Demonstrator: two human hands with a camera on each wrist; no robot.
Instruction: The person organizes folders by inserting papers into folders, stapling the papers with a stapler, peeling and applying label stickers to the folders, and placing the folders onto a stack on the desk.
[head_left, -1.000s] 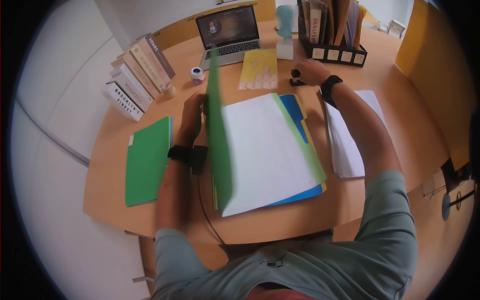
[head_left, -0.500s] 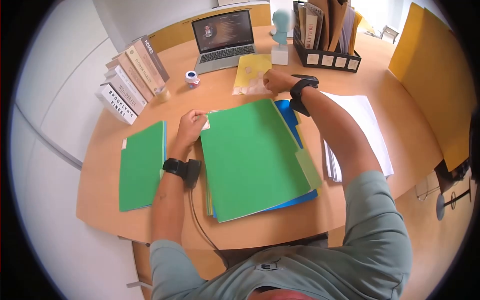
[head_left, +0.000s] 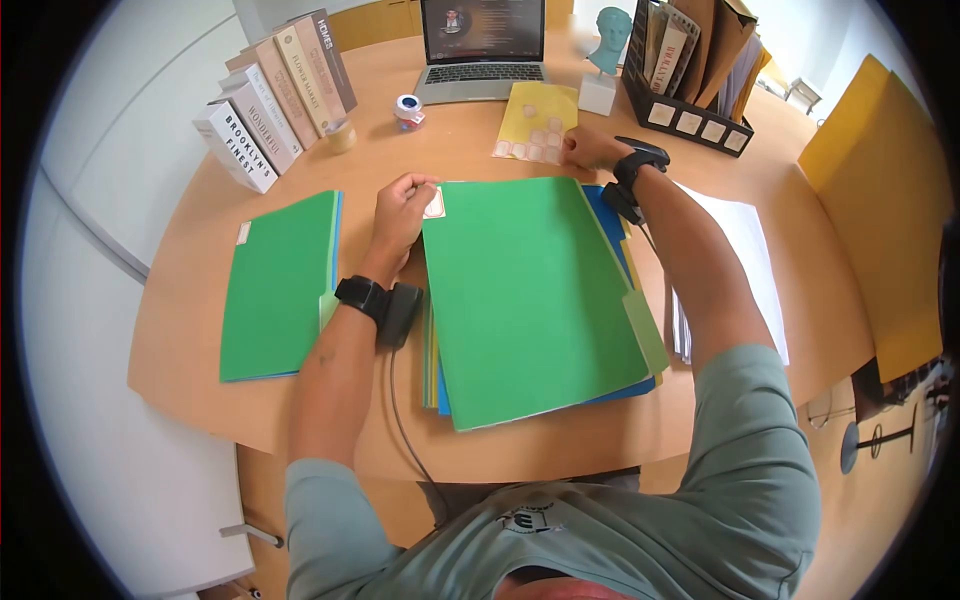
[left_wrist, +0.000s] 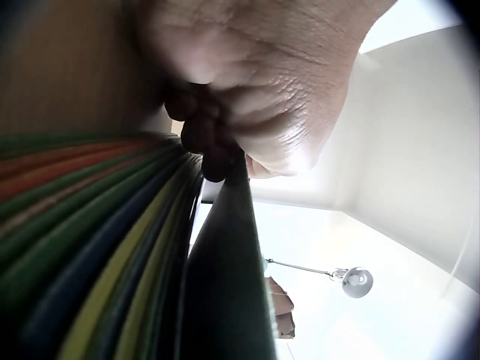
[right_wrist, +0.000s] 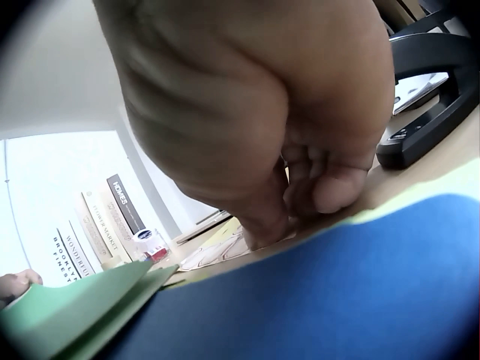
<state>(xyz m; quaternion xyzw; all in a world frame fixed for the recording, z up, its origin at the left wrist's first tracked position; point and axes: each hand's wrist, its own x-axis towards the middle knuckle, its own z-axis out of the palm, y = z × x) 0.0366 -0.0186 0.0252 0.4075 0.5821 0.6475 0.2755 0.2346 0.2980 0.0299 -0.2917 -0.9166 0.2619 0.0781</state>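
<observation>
My left hand (head_left: 402, 212) pinches the top left corner of a green folder (head_left: 530, 300), beside a small white label (head_left: 434, 204) on it. In the left wrist view, its fingers are curled around the edge of the raised dark cover (left_wrist: 229, 277), next to layered coloured folder edges (left_wrist: 97, 247). My right hand (head_left: 595, 152) is at the right edge of a yellow sheet of pale stickers (head_left: 535, 122), pinching there with curled fingers. In the right wrist view, the thumb (right_wrist: 262, 229) meets the sheet. Under the green folder, blue and yellow folders stick out.
A black stapler (head_left: 642, 152) lies beside my right wrist. White papers (head_left: 735, 250) lie to the right, another green folder (head_left: 280, 290) to the left. At the back stand books (head_left: 285, 95), a tape dispenser (head_left: 408, 112), a laptop (head_left: 485, 75), a bust (head_left: 608, 40) and a file box (head_left: 690, 120).
The green folder's cover has come down flat over the white paper. My right hand has left the stapler and moved left to the sticker sheet. My left hand has moved to the folder's corner.
</observation>
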